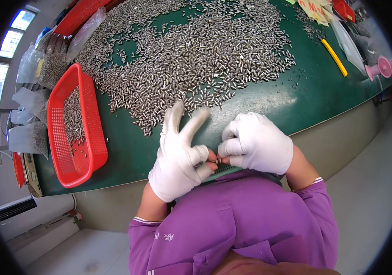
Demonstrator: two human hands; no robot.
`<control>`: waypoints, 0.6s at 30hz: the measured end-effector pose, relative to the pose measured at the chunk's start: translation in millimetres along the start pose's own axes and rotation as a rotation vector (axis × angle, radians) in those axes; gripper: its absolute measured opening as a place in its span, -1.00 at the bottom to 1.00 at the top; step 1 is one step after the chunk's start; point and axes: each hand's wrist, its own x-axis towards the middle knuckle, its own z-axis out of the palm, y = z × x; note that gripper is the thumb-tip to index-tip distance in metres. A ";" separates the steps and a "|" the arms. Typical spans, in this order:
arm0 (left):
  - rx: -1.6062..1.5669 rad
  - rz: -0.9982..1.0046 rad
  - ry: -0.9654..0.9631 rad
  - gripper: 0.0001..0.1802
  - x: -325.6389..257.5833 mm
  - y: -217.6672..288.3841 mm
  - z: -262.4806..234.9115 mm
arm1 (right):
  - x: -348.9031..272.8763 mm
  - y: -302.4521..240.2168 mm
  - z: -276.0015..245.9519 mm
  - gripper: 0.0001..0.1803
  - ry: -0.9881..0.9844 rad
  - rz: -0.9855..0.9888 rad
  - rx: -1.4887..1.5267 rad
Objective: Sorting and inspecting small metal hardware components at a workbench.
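Observation:
My left hand (177, 153) and my right hand (255, 144) meet close to the table's front edge. Both wear white gloves, with bare fingertips showing where they meet. The thumb and index finger of my left hand pinch together while its other fingers stretch toward the pile. Curled fingers close my right hand in a pinch against the left fingertips. Between them is a small metal part (218, 161), mostly hidden by the fingertips. Beyond my hands spreads a large pile of small, silvery, pin-like metal pieces (177, 59). Below them a green perforated basket (229, 171) shows in part.
On the left of the green table (127, 160) stands a red plastic basket (97, 137) with metal pieces inside. Bags of parts (28, 137) line the left edge. A yellow strip (334, 57) and a pink spool (380, 69) lie at the right.

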 end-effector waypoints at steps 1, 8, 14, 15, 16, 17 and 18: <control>-0.052 0.039 -0.013 -0.74 -1.9 -1.9 0.2 | -1.2 1.3 -3.2 -0.87 -0.043 -0.042 0.047; 0.235 -0.253 0.340 -0.69 11.8 -11.9 19.8 | 24.3 -1.2 9.9 -0.92 0.379 0.202 -0.276; 0.367 -0.296 0.345 -0.73 29.8 -6.5 21.6 | 40.7 -1.2 19.3 -0.93 0.353 0.223 -0.438; 0.381 -0.299 0.348 -0.75 29.7 -7.3 22.2 | 41.5 -2.0 19.9 -0.93 0.351 0.225 -0.437; 0.379 -0.300 0.346 -0.75 29.9 -8.8 23.2 | 41.9 -3.1 20.0 -0.93 0.348 0.214 -0.429; 0.369 -0.298 0.357 -0.77 29.2 -9.6 23.9 | 42.1 -4.6 20.3 -0.94 0.344 0.200 -0.420; 0.358 -0.295 0.367 -0.79 28.2 -10.0 24.4 | 41.8 -5.2 21.1 -0.94 0.341 0.198 -0.417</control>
